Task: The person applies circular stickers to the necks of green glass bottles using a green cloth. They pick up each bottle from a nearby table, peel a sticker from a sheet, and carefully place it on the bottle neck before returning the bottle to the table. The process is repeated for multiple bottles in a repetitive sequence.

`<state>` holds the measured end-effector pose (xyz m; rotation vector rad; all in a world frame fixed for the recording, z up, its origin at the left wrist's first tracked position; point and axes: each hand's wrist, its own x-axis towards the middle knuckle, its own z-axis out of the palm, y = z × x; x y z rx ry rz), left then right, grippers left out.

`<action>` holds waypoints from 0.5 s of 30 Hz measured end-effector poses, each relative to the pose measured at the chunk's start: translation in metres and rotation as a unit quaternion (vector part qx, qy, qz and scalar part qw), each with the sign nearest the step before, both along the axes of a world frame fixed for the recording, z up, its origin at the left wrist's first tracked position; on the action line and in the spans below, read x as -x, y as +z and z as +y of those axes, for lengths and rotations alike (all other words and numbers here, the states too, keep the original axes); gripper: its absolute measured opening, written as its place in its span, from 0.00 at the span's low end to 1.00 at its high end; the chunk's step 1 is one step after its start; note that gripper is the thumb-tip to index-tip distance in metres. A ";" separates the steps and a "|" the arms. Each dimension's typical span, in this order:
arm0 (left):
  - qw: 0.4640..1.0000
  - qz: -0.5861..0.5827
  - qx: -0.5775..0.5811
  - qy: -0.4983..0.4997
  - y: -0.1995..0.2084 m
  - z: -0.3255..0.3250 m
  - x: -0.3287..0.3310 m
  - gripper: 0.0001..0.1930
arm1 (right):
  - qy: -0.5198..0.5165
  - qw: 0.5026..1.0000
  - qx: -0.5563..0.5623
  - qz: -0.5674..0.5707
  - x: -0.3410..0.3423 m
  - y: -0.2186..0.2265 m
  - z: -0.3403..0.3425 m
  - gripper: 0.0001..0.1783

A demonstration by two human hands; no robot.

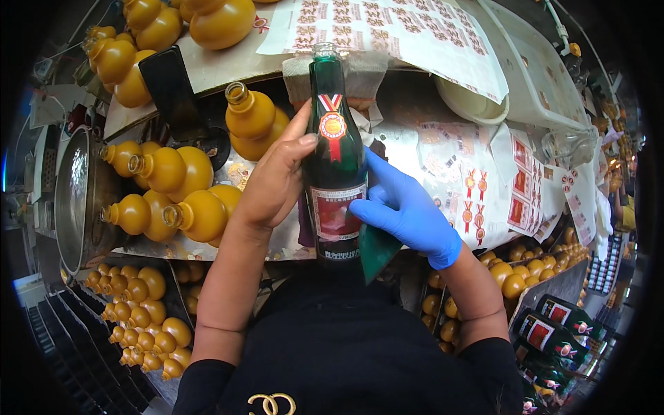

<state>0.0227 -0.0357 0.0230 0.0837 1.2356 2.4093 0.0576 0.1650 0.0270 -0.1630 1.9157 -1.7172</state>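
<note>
In front of me a green glass bottle [320, 162] lies with its open mouth pointing away. A medal-shaped sticker with a red and white ribbon [333, 126] is on its shoulder, and a red label with a pale border [339, 211] covers its body. My left hand [273, 176], bare, grips the bottle's left side, thumb on top. In a blue glove, my right hand [408, 207] is at the bottle's right side and pinches a flat green scraper [377, 254]. The scraper's hidden edge is beside the label; I cannot tell whether it touches.
Several yellow gourd-shaped bottles [200, 214] stand on the left, next to a metal pan [81, 200] and a phone on a stand [169, 90]. Sticker sheets [387, 28] lie at the back and right. A white tub [532, 62] and crated green bottles [553, 335] are at right.
</note>
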 end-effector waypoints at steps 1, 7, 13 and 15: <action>0.999 -0.010 -0.038 0.005 0.001 0.001 0.000 0.39 | 0.000 1.000 0.001 0.000 0.000 0.000 0.000 0.46; 0.989 0.078 0.127 0.014 -0.009 0.003 -0.001 0.40 | -0.002 1.000 -0.005 -0.002 0.001 0.000 0.000 0.45; 1.000 -0.005 0.013 0.018 -0.010 0.001 0.003 0.38 | -0.016 1.000 0.008 0.004 0.003 -0.011 0.001 0.41; 0.998 -0.012 0.057 0.020 -0.005 0.006 0.005 0.37 | -0.059 0.998 0.025 0.003 0.006 -0.015 0.001 0.37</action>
